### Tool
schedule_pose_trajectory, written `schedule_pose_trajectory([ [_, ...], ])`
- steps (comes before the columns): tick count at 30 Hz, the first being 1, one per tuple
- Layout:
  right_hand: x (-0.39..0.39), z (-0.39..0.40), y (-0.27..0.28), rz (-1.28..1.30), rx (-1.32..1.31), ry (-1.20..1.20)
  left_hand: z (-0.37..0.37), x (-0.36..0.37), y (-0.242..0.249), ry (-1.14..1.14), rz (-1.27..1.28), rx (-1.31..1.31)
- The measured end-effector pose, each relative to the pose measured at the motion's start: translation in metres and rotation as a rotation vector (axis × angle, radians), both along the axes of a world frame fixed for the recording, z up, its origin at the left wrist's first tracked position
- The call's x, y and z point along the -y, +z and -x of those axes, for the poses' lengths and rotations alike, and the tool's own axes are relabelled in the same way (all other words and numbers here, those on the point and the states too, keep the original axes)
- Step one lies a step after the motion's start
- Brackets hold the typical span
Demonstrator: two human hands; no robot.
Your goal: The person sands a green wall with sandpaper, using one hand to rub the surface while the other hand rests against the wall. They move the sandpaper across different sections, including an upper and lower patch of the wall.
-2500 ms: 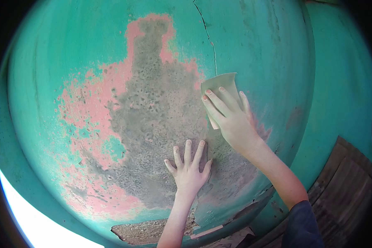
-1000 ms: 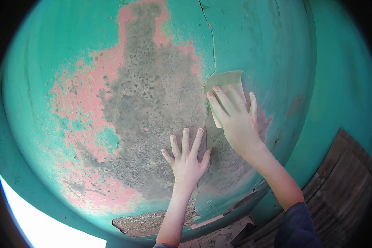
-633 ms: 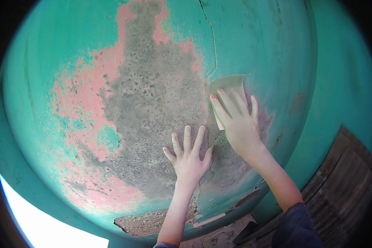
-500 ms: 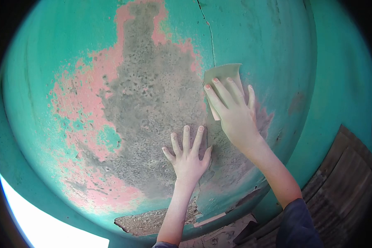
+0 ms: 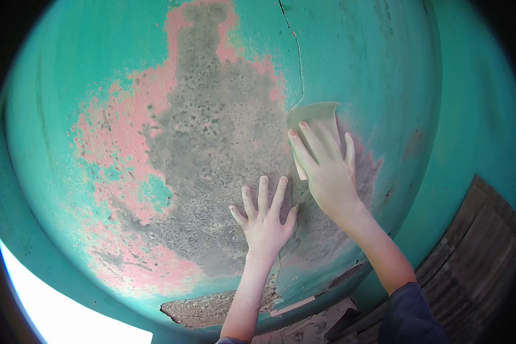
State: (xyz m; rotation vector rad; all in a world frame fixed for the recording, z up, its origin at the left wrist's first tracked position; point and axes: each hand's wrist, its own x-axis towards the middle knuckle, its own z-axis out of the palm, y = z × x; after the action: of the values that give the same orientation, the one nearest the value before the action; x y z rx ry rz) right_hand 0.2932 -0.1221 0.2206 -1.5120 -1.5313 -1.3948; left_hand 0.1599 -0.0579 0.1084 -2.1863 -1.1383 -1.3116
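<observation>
My right hand (image 5: 332,175) presses a sheet of sandpaper (image 5: 320,110) against the green painted wall (image 5: 361,63). Its fingers lie over the sheet, whose upper edge curls and sticks out past the fingertips. A lower edge of the sheet shows beside the index finger. To the left and lower, my left hand (image 5: 264,226) rests flat on the bare grey patch (image 5: 212,143), fingers spread, holding nothing. Flaking pink paint (image 5: 117,140) borders that patch. The underside of the sandpaper is hidden.
A thin crack (image 5: 300,63) runs down the wall to the sandpaper. Along the bottom, a broken strip of rough plaster (image 5: 198,309) shows. Brown corrugated sheets (image 5: 470,258) lie at the lower right.
My right hand has slid a little down the wall with the sandpaper, baring more of the crack above it. The left hand stays spread on the wall; the view has shifted slightly.
</observation>
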Motion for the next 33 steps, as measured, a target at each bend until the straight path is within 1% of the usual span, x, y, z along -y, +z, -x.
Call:
schedule_pose_trajectory([
  [2, -0.002, -0.007, -0.019, -0.002, -0.012, 0.003, 0.001, 0.0, -0.001, 0.0, 0.011, -0.009],
  [3, 0.0, -0.006, -0.018, -0.007, -0.014, 0.008, 0.0, 0.0, 0.0, 0.002, 0.019, -0.008],
  [4, -0.001, -0.007, -0.011, -0.007, -0.015, 0.009, 0.0, 0.001, 0.0, 0.003, 0.019, -0.009],
  [6, -0.002, -0.009, 0.019, -0.056, 0.011, -0.052, 0.0, 0.0, 0.0, -0.003, 0.015, 0.0],
  [7, -0.001, -0.009, 0.032, -0.052, 0.002, -0.042, 0.0, 0.001, 0.0, -0.002, 0.013, 0.0],
  [10, -0.002, -0.012, 0.015, -0.019, -0.028, -0.02, 0.0, 0.0, 0.001, -0.005, 0.032, 0.005],
  [12, 0.001, -0.012, -0.023, 0.018, -0.058, -0.006, 0.001, 0.0, -0.001, 0.006, -0.01, -0.007],
  [13, 0.002, -0.011, -0.032, 0.048, -0.085, 0.01, 0.001, 0.0, -0.002, 0.009, -0.01, -0.006],
  [17, 0.0, -0.003, -0.012, 0.039, -0.091, -0.015, 0.0, 0.0, 0.0, -0.008, 0.015, 0.0],
  [19, -0.006, -0.001, 0.009, -0.056, -0.017, 0.012, -0.002, 0.001, 0.001, -0.018, 0.03, 0.006],
  [22, -0.003, 0.001, -0.003, -0.023, -0.053, 0.019, 0.001, 0.001, 0.002, -0.011, 0.019, -0.001],
  [25, 0.0, 0.0, -0.027, -0.026, -0.066, -0.001, 0.002, 0.005, 0.004, -0.028, 0.068, -0.019],
  [27, -0.004, 0.0, -0.011, -0.022, -0.079, 0.01, 0.002, 0.006, 0.004, -0.02, 0.058, 0.019],
  [29, -0.005, 0.002, 0.006, -0.013, -0.096, 0.019, 0.002, 0.005, 0.004, -0.025, 0.068, -0.002],
  [31, -0.008, 0.003, 0.016, -0.086, -0.062, 0.049, 0.001, 0.003, 0.004, -0.025, 0.075, -0.01],
  [32, -0.008, 0.004, 0.011, -0.089, -0.059, 0.054, 0.001, 0.002, 0.003, -0.023, 0.062, -0.01],
  [33, -0.004, 0.004, -0.004, -0.036, -0.093, 0.061, 0.002, 0.002, 0.001, -0.022, 0.052, -0.015],
])
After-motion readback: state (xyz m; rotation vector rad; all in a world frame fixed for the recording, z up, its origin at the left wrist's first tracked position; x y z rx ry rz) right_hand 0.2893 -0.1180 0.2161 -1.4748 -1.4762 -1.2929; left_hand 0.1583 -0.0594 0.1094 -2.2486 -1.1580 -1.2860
